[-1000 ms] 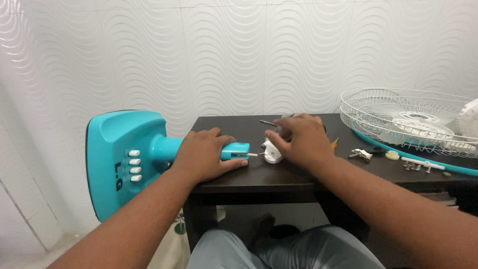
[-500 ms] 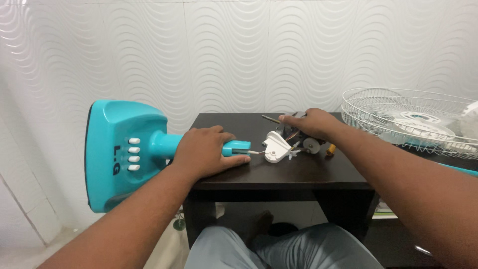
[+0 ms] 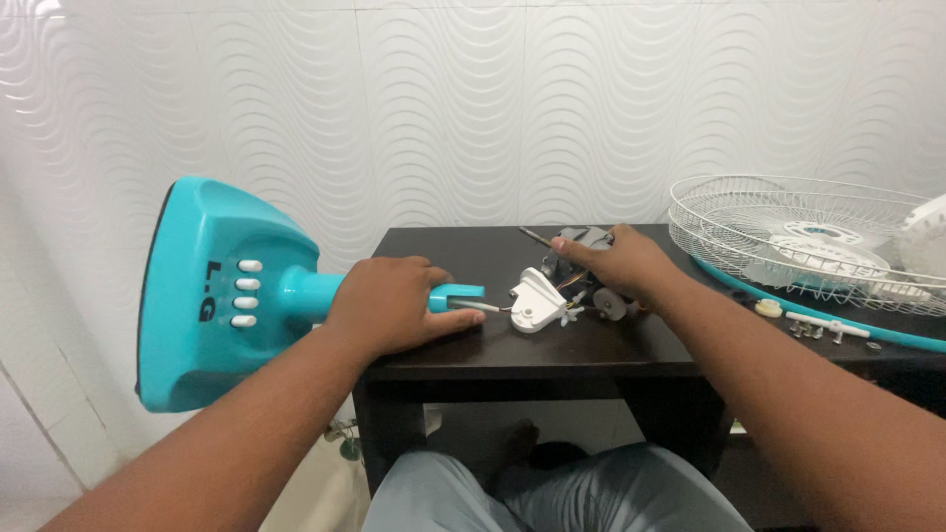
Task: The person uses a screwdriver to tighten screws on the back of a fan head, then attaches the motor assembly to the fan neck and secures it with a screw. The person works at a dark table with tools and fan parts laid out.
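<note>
Head view: your left hand point(image 3: 389, 303) has its fingers wrapped tight around the teal neck of the fan base point(image 3: 222, 291), near the end where thin wires point(image 3: 490, 308) come out. The base hangs off the left edge of the dark worktop point(image 3: 591, 345), button panel facing you. Your right hand point(image 3: 616, 264) lies over the fan motor point(image 3: 588, 271) at mid-worktop, fingers curled on its top; can't tell if they actually clamp it. A white plastic bracket point(image 3: 535, 301) sits between both hands, touching the motor. Far right: a white wire fan guard point(image 3: 808, 236), with small white parts point(image 3: 826, 326) in front of it.
</note>
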